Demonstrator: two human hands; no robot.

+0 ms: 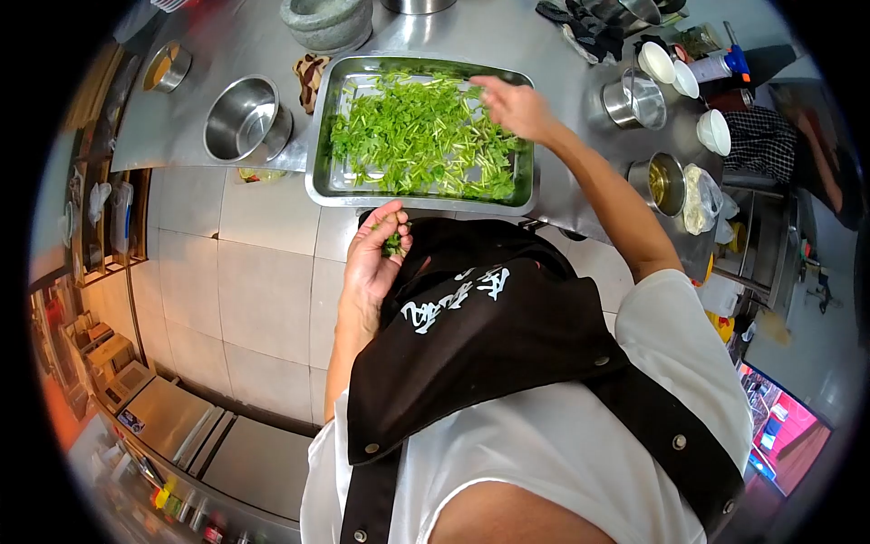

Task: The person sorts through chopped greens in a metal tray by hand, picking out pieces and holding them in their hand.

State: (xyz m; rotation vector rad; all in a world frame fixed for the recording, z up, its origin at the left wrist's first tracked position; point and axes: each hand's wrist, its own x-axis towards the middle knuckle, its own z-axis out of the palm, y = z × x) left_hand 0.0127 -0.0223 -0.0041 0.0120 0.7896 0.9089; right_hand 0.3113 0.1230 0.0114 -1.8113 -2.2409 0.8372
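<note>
A rectangular steel tray (317, 172) sits at the near edge of the steel counter. Chopped leafy green herbs (421, 136), with pale cut stems among the leaves, are spread over most of its bottom. My left hand (373, 249) is just in front of the tray's near rim, fingers curled around a small bunch of the green herbs (391, 245). Over the tray's right far part is my right hand (517, 107), its fingers drawn together and pointing left. Anything between those fingertips is too small to make out.
Left of the tray stand a steel pot (246, 122), a patterned cloth (310, 82) and a small steel cup (168, 68). A stone mortar (328, 23) is behind. To the right are steel containers (657, 183), white bowls (713, 133) and a plastic bag (700, 199).
</note>
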